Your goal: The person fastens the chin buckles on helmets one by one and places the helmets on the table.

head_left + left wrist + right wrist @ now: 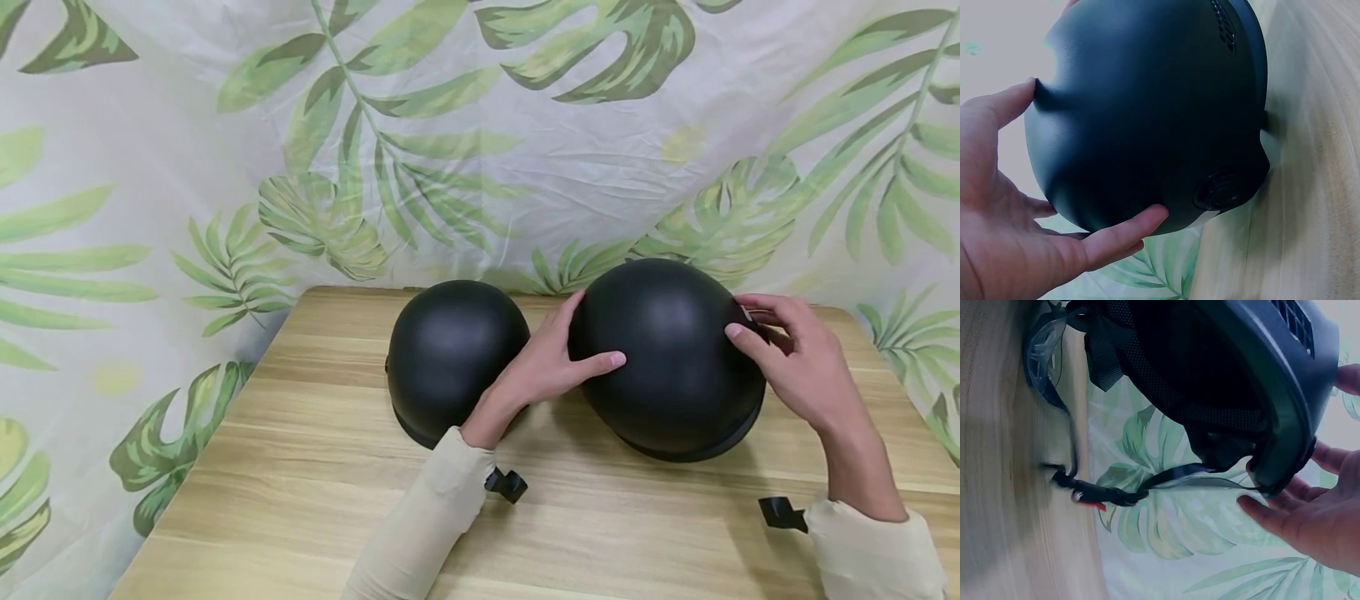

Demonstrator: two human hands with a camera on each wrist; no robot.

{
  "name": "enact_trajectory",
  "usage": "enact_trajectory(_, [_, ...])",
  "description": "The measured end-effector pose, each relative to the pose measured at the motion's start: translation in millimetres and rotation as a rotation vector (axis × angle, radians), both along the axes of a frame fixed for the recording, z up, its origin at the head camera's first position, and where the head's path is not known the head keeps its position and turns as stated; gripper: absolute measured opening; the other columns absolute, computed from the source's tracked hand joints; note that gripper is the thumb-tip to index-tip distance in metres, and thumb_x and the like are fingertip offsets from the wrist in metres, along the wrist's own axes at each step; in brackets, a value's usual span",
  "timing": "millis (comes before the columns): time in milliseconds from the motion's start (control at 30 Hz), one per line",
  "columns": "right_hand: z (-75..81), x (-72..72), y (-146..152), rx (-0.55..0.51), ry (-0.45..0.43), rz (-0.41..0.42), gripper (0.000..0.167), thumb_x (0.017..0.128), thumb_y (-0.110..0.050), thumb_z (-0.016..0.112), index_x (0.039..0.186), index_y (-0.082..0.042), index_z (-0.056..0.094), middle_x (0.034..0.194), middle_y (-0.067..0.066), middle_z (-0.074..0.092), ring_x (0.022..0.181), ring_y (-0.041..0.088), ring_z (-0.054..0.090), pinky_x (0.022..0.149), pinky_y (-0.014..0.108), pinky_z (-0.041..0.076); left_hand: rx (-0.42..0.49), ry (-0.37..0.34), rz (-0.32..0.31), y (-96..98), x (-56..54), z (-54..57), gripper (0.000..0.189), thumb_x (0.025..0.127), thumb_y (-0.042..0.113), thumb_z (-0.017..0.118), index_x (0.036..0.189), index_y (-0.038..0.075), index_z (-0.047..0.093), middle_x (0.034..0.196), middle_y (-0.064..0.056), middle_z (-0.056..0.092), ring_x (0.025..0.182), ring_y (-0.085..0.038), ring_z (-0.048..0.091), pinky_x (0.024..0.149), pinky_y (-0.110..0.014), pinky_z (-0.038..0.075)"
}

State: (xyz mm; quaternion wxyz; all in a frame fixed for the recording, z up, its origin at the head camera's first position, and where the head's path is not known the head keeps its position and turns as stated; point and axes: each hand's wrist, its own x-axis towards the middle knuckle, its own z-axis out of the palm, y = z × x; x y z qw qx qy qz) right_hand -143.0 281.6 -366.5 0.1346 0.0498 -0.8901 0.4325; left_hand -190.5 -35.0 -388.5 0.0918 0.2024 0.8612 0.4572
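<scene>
A matte black helmet (667, 358) is held between two hands at the right of the table. The left hand (566, 358) grips its left side, thumb on the shell and fingers round the far side. At the opposite side, the right hand (798, 358) holds the rim; the right wrist view shows its fingers (1266, 515) bent about that edge. There the padded inside is visible, and a chin strap (1179, 478) with a red-marked buckle (1091, 494) hangs below. The helmet sits tilted, its right side raised. A second black helmet (453, 358) stands dome up, left of the left hand.
Both helmets are at the wood-grain table (300, 467), whose far edge meets a leaf-print cloth (450, 150). Black mounts stick out from both cuffs, the left mount (508, 485) and the right mount (782, 512) close above the tabletop.
</scene>
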Motion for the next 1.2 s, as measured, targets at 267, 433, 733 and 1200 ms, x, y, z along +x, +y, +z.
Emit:
enact_trajectory(267, [-0.9,-1.9,2,0.021,-0.057,0.03,0.055,0.106,-0.036,0.066,0.152,-0.009,0.054,0.148,0.007,0.052,0.124,-0.004,0.048,0.09,-0.004,0.036,-0.025,0.02,-0.009,-0.1,0.4,-1.0,0.107,0.09,0.059,0.077,0.172,0.034,0.012,0.177,-0.001,0.024,0.162,-0.023,0.03,0.126,-0.057,0.036])
enact_trajectory(433, [0.0,-2.9,4,0.05,-0.15,0.069,0.063,0.109,-0.042,0.059,0.161,-0.011,0.043,0.161,0.019,0.043,0.139,0.037,0.051,0.086,0.0,0.037,-0.034,0.052,-0.017,1.1,1.7,-2.9,0.103,0.091,0.057,0.077,0.171,0.03,0.019,0.176,-0.002,0.028,0.161,-0.024,0.034,0.125,-0.055,0.038])
enact_trajectory(733, [-0.6,-4.3,6,0.056,-0.205,0.084,0.066,0.11,-0.044,0.055,0.164,-0.01,0.037,0.166,0.021,0.038,0.145,0.046,0.044,0.091,0.007,0.042,-0.032,0.056,0.002,3.9,1.5,-5.1,0.101,0.09,0.055,0.079,0.17,0.028,0.024,0.173,-0.002,0.035,0.15,-0.027,0.049,0.12,-0.053,0.045])
enact_trajectory(1200, [-2.9,-7.5,16,0.111,-0.328,0.133,0.076,0.112,-0.05,0.046,0.169,-0.007,0.021,0.168,0.031,0.031,0.144,0.059,0.042,0.088,0.031,0.05,-0.066,0.094,-0.037,11.0,2.2,-9.8,0.093,0.092,0.051,0.079,0.169,0.028,0.03,0.171,0.001,0.04,0.148,-0.023,0.053,0.119,-0.047,0.048])
